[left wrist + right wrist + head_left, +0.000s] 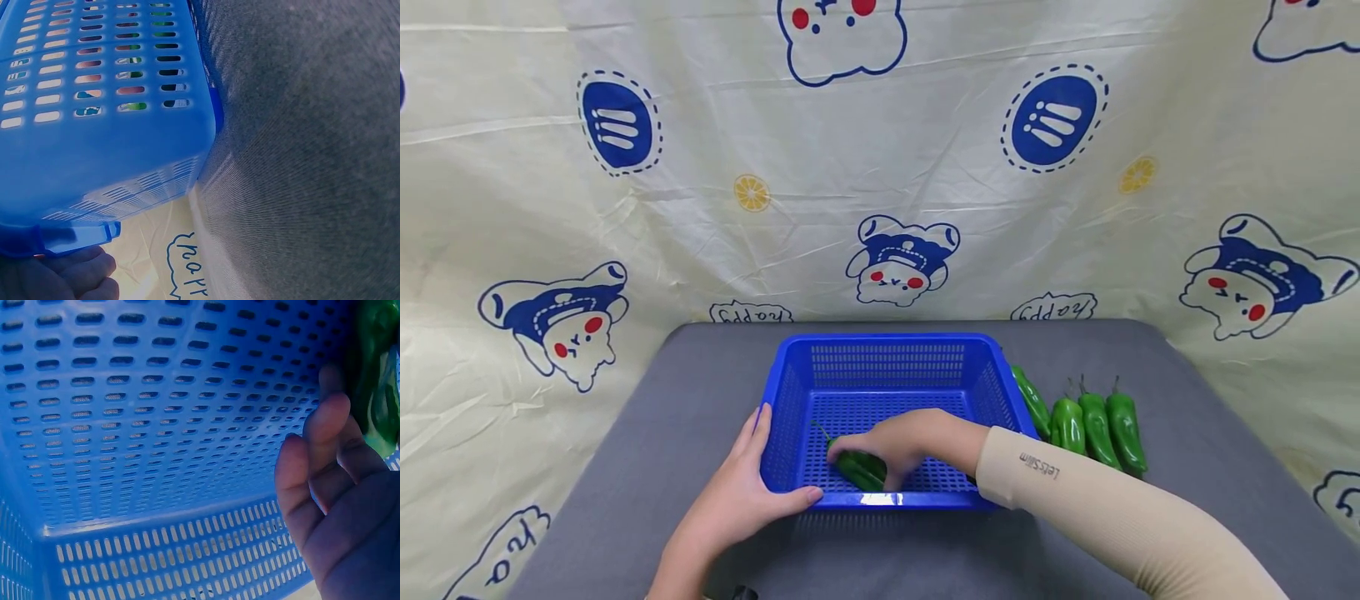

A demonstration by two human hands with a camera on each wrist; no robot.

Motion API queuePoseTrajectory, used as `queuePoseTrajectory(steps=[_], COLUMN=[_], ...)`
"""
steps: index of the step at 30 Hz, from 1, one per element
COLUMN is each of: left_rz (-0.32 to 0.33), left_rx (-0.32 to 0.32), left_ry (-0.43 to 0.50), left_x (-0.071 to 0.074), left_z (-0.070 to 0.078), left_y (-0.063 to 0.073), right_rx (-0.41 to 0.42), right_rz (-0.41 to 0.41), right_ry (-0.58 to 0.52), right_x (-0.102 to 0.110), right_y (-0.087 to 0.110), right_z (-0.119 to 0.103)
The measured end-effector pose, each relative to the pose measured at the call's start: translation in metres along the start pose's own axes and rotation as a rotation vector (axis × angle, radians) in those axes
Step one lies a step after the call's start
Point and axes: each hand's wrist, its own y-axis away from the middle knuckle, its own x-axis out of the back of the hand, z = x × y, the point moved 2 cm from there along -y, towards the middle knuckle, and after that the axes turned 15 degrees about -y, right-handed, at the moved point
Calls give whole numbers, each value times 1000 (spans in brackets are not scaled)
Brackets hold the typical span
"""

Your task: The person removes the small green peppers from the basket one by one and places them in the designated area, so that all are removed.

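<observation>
A blue plastic basket (891,500) with slotted walls stands on the grey table. At its near left corner my left hand (737,492) grips the rim, thumb along the front edge and fingers at the left side. In the left wrist view, curled fingers (87,275) show under the rim of the basket (106,150). My right hand (898,442) reaches inside and holds a green pepper (859,472) low over the basket floor, its thin stem pointing to the far left. In the right wrist view the pepper (378,369) is partly cut off at the edge, beside the fingers (328,422).
To the right of the basket several green peppers (1097,429) lie side by side on the grey tabletop (722,367), stems away from me. One pepper (1032,402) lies close against the basket's right wall. A printed cream cloth (700,250) hangs behind the table.
</observation>
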Motion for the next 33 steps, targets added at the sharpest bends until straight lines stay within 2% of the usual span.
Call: queuePoseTrajectory(steps=[7, 12, 23, 28, 33], left_rz=[6, 9, -4, -3, 4], left_rx=[-15, -30, -29, -30, -38], left_ry=[4, 16, 4, -2, -5], left_x=[-2, -3, 3, 4, 5], left_z=[0, 0, 4, 4, 4], left_y=[1, 2, 3, 5, 6], right_rx=[-37, -11, 134, 135, 94], right_rz=[50, 120, 296, 372, 447], right_ry=[-44, -127, -377, -431, -488], right_x=[4, 16, 48, 55, 57], right_y=[7, 20, 66, 87, 111], right_z=[2, 7, 24, 35, 50])
